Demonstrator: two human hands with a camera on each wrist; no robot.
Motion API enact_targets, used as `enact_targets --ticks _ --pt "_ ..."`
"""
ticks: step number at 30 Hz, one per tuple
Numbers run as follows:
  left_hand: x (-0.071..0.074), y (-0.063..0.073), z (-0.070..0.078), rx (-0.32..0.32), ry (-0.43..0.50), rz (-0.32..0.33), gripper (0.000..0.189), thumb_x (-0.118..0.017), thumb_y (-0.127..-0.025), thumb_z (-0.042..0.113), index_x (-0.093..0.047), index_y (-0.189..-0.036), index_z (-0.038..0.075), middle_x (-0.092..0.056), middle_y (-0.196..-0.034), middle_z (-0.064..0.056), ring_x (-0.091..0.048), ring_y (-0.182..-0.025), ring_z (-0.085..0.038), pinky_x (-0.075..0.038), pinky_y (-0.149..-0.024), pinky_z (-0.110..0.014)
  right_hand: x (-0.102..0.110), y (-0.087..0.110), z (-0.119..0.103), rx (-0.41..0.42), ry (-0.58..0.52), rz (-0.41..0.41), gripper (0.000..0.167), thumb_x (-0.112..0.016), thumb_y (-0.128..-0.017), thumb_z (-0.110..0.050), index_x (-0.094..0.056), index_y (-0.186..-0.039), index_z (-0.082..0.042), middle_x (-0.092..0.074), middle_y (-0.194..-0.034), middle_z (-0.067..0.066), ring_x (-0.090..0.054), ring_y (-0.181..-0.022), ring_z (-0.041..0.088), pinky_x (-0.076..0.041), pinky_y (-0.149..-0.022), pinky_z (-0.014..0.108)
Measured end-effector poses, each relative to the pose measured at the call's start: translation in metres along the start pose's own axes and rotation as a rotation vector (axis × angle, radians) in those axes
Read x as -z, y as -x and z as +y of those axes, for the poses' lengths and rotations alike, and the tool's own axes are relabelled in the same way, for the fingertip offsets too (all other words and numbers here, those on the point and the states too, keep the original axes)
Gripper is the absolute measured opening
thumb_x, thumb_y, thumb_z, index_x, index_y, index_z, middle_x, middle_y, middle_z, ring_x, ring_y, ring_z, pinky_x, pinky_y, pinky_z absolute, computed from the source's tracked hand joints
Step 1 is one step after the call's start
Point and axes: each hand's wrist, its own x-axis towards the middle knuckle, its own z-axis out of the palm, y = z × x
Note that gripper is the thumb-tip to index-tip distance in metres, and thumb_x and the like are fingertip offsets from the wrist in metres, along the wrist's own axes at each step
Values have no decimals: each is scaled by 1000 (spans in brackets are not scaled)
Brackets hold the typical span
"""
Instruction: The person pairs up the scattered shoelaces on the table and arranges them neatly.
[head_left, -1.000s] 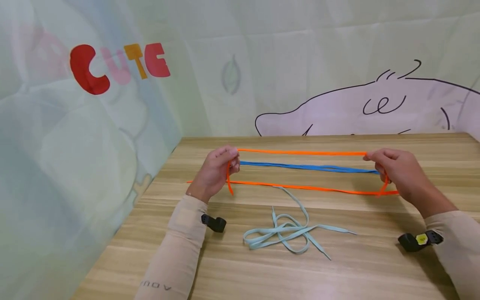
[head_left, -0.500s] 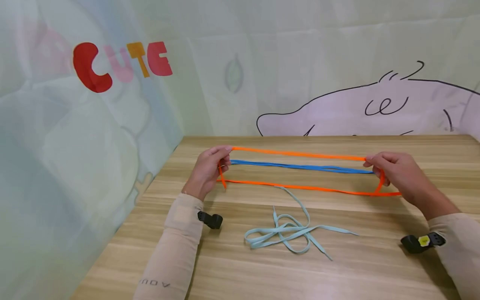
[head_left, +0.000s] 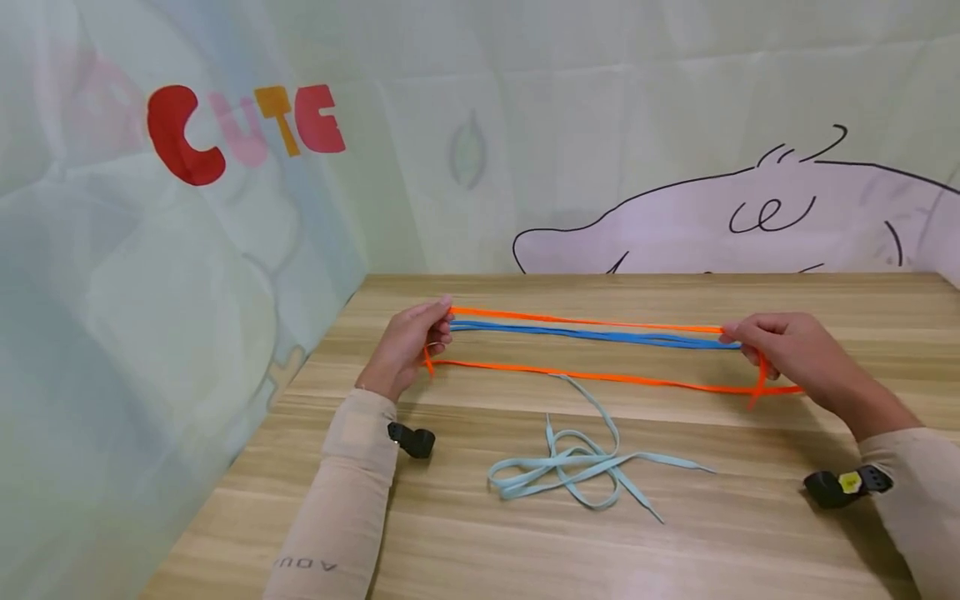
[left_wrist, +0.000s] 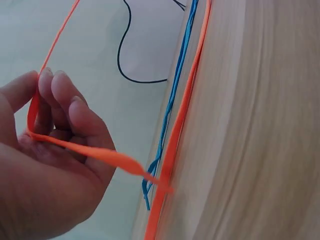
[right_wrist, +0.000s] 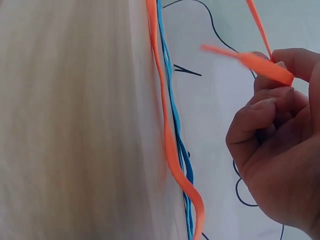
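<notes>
An orange shoelace (head_left: 585, 322) is stretched between my two hands above the table. My left hand (head_left: 405, 346) pinches it near one end between thumb and fingers. Near the other end, the thumb and index finger of my right hand (head_left: 795, 354) pinch it. A short loose tail of it (left_wrist: 100, 154) hangs from each hand. Below lies a second orange shoelace (head_left: 585, 375), laid out straight across the table. Blue shoelaces (head_left: 585, 333) run straight along behind that one; their ends are hidden by my hands in the head view.
A light blue shoelace (head_left: 667, 457) lies loosely tangled on the wooden table (head_left: 525, 558), nearer to me. Printed cloth (head_left: 427, 200) hangs behind the table and along its left side. A black wrist camera (head_left: 412, 440) sits on each sleeve.
My left hand has moved left and slightly down. My right hand has lowered a little. The held orange shoelace has come down in the head view, closer to the blue ones.
</notes>
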Motion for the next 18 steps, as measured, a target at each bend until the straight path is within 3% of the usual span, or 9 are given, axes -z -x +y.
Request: enact_targets --ticks 4,11,18 --pt "8 1 -3 31 -30 12 33 -60 -101 37 -61 -97 4 -56 -78 0 -52 -70 -13 -44 -65 -23 3 0 1 10 13 -22 49 -55 -101 -48 -65 -96 -1 -53 -74 12 -52 -62 25 -41 -60 35" --pt "13 -1 -6 82 -118 37 39 -63 -100 35 -61 -107 -3 -57 -80 -1 -55 -73 -15 -47 -69 -25 6 0 3 -9 39 -59 48 -58 -100 -47 -63 -89 -1 -53 -74 9 -50 -62 22 -39 -59 35" --pt "17 -1 -10 83 -219 48 45 -65 -98 38 -62 -108 -6 -56 -80 -2 -55 -73 -16 -49 -75 -30 7 0 5 -32 88 -92 46 -61 -99 -46 -60 -86 -1 -51 -71 4 -48 -66 21 -36 -58 33"
